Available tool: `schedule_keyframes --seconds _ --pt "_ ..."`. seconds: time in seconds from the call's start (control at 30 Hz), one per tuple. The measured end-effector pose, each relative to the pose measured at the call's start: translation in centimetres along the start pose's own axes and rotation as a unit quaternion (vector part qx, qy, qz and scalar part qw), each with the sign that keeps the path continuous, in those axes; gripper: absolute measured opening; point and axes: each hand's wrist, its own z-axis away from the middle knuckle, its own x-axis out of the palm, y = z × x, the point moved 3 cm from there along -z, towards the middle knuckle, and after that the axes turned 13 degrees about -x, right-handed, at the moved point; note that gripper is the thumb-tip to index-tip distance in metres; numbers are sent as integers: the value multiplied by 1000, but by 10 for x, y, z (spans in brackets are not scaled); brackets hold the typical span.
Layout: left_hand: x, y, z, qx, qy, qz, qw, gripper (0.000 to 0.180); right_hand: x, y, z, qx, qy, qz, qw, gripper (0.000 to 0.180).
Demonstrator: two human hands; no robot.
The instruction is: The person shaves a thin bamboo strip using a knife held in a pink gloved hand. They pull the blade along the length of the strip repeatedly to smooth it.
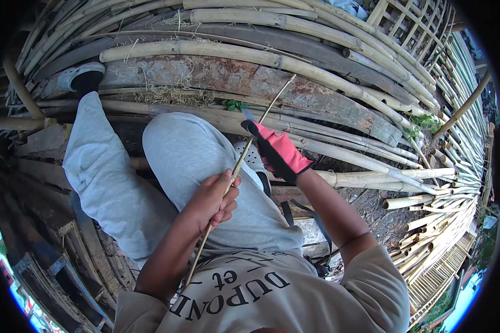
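Note:
My bare left hand (215, 198) is closed round a long, thin bamboo strip (276, 99). The strip runs slantwise from beside my chest, over my raised knee, to a tip above the planks. Farther up it, my right hand (280, 151), in a pink and black glove, is closed on a knife. Only a short stretch of the knife's blade (248, 115) shows beyond the glove, right against the strip; the handle is hidden in the fist.
Long bamboo poles (233, 53) lie across the ground ahead, beside a weathered plank (166, 75) strewn with shavings. More poles (455, 183) are stacked at the right. A bamboo lattice (411, 25) is at the far right. My legs, in grey trousers (178, 139), are close below the strip.

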Motion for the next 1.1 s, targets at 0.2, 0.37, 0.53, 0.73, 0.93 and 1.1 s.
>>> schedule_keyframes --seconds 0.2,0.37,0.53,0.73,0.93,1.1 --pt "-1 -1 2 1 28 -6 1000 35 4 9 -2 120 38 -163 979 34" --pt "6 -2 3 -3 26 -11 1000 35 -18 22 -8 219 66 -204 952 25" --pt "-1 -4 3 5 10 10 1000 34 -14 20 -8 156 52 -166 972 29" --pt "1 -5 4 -8 0 7 1000 34 -18 7 -9 198 34 -166 966 37" --pt "-1 -7 4 3 8 0 1000 35 -7 14 -4 199 -30 -146 969 31" --pt "-4 -7 9 3 4 15 1000 37 -1 3 -1 -22 -11 -68 997 34"
